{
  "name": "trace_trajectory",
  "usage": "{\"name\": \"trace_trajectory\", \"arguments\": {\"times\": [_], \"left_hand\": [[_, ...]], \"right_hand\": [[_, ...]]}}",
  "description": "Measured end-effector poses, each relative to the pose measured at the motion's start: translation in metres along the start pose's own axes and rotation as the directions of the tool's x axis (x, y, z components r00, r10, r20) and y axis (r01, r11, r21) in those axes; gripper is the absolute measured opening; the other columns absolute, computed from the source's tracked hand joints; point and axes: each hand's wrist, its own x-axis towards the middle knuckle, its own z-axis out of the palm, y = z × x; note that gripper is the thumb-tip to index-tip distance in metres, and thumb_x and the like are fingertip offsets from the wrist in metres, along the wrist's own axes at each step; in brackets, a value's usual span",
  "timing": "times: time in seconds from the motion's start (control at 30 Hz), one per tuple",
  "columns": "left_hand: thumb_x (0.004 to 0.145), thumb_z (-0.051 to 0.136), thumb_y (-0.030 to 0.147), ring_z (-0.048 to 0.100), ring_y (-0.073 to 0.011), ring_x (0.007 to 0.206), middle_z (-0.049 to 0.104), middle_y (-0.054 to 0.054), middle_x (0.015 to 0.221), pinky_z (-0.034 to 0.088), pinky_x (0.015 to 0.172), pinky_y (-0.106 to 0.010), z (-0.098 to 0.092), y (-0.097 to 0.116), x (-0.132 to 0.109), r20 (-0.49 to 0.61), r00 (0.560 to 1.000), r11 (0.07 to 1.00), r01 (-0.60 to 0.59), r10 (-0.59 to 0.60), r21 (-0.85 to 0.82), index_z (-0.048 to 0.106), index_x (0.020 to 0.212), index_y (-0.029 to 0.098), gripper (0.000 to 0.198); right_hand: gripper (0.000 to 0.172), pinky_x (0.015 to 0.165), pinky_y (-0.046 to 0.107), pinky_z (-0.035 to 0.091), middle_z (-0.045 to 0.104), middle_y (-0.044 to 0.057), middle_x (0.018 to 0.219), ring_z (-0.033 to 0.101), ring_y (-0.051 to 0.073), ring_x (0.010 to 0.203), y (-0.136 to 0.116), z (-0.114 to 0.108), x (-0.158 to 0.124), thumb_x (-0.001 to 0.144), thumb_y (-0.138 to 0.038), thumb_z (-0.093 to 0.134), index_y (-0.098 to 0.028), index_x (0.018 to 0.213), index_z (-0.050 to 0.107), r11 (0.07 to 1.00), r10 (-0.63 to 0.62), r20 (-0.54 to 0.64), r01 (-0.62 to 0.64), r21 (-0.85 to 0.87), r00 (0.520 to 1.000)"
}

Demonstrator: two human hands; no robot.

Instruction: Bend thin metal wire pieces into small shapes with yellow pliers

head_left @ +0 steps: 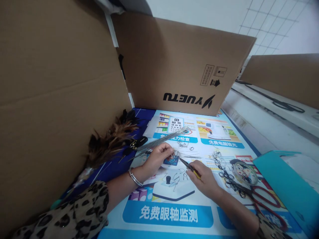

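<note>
Feathers (112, 141) lie left of the left hand (159, 157), long wires (169, 135) just beyond it. Its thumb and fingers pinch a thin wire (172, 156) between the hands. The right hand (203, 176) is wrapped round pliers (191, 168); whether their tips bite the wire, I cannot tell. A loose pinch could let it spring away; a sideways move could snag the scissors (265, 196) right of the grip.

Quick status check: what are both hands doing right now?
Left hand: closed, pinching what looks like thin wire.
Right hand: closed around yellow-handled pliers.
</note>
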Motion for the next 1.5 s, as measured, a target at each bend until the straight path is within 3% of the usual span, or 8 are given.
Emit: {"name": "trace_trajectory", "arguments": {"times": [0.67, 1.2, 1.37, 1.5], "left_hand": [[0.080, 0.054, 0.031, 0.049, -0.0098, 0.059, 0.055, 0.000, 0.065, 0.036, 0.056, -0.022, 0.001, -0.002, 0.000, 0.039, 0.999, 1.000, 0.003, -0.004, 0.019, 0.053, 0.072, 0.015, 0.019], [0.079, 0.055, 0.032, 0.049, -0.0098, 0.058, 0.056, 0.000, 0.065, 0.038, 0.055, -0.023, 0.001, 0.001, -0.001, 0.030, 0.999, 1.000, 0.028, -0.028, -0.003, 0.054, 0.071, 0.015, 0.019], [0.078, 0.056, 0.032, 0.049, -0.0090, 0.057, 0.056, 0.000, 0.065, 0.038, 0.055, -0.022, 0.001, 0.002, -0.001, 0.016, 0.999, 0.999, 0.045, -0.045, -0.008, 0.054, 0.071, 0.015, 0.018], [0.079, 0.055, 0.032, 0.049, -0.0088, 0.057, 0.054, 0.001, 0.064, 0.038, 0.054, -0.021, 0.001, 0.003, 0.000, 0.020, 0.999, 0.999, 0.041, -0.041, -0.007, 0.053, 0.071, 0.015, 0.019]], "right_hand": [[0.017, 0.070, 0.030, 0.043, 0.056, 0.006, 0.087, 0.052, 0.018, 0.081, -0.003, 0.002, -0.002, 0.084, -0.032, 0.048, -0.020, 0.096, 0.052, 0.994, -0.060, 0.101, 0.068, -0.083, 0.993], [0.017, 0.072, 0.031, 0.044, 0.057, 0.007, 0.089, 0.053, 0.018, 0.082, -0.002, 0.001, -0.001, 0.084, -0.030, 0.047, -0.020, 0.097, 0.053, 0.997, -0.042, 0.049, 0.045, -0.063, 0.998], [0.020, 0.072, 0.030, 0.044, 0.058, 0.006, 0.089, 0.054, 0.018, 0.083, 0.008, -0.008, 0.002, 0.084, -0.031, 0.046, -0.020, 0.099, 0.052, 0.993, -0.006, 0.021, 0.009, -0.116, 1.000], [0.024, 0.072, 0.030, 0.044, 0.059, 0.005, 0.093, 0.055, 0.018, 0.084, 0.013, -0.029, 0.008, 0.084, -0.036, 0.046, -0.021, 0.102, 0.052, 0.973, 0.083, 0.059, -0.068, -0.222, 0.995]]}}
